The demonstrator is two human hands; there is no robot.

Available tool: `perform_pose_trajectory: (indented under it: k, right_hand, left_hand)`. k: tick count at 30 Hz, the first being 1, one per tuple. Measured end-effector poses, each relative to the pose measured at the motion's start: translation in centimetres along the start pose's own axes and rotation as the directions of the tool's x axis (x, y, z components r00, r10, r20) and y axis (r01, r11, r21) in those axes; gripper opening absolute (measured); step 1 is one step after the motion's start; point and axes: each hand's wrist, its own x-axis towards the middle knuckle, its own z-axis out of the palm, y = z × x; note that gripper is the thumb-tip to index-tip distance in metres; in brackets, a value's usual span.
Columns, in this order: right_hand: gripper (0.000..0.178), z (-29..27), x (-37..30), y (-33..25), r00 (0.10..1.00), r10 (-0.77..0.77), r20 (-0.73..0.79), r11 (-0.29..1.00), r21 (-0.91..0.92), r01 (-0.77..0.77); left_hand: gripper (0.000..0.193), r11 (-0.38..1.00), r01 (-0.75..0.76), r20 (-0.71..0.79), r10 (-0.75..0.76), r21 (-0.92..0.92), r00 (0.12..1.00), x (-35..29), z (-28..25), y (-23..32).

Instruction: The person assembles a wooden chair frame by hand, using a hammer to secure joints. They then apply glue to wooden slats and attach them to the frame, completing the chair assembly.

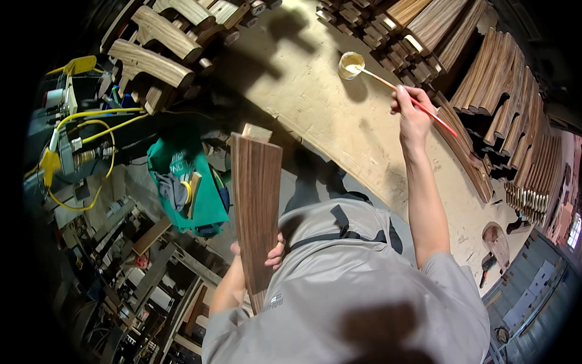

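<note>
A: Nearest first. L hand (267,255) is gripping the lower part of a dark striped wood panel (256,206), fingers wrapped round its edge, grip clenched on it. Panel is standing on end close to the torso, long axis running up and away from the body.

B: R hand?

A: R hand (411,109) is reaching out over the table (339,121), arm extended, grip closed on a thin brush (418,104) w/ red handle end. Brush shaft is pointing up-left, tip sitting in a small pale cup (351,64).

B: Cup vs. panel?

A: Well apart. Cup is lying beyond the R hand, to its upper left; panel is staying on the L side. R hand is the nearer to the cup.
</note>
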Motion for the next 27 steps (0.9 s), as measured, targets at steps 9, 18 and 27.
perform_pose_trajectory:
  k: [9, 18, 27]
  right_hand:
    - [0.032, -0.5, 5.2, 7.4, 0.926, 0.356, 0.127, 0.852, -0.45, -0.266]
    - [0.021, -29.0, -8.7, 10.5, 0.883, -0.01, -0.469, 0.634, -0.686, -0.357]
    - [0.059, -17.8, -13.2, -2.0, 0.705, 0.111, 0.7, 0.991, -0.021, -0.135]
  left_hand:
    - [0.104, 0.959, -0.003, -0.22, 0.068, 0.285, 0.973, -0.3, 2.5, 4.4]
    - [0.105, 0.492, 0.244, -0.462, 0.39, 0.836, 0.796, 6.5, 10.5, 5.9]
    - [0.083, -0.723, 0.262, 0.21, 0.492, 0.639, 0.845, 26.3, 20.7, -4.5]
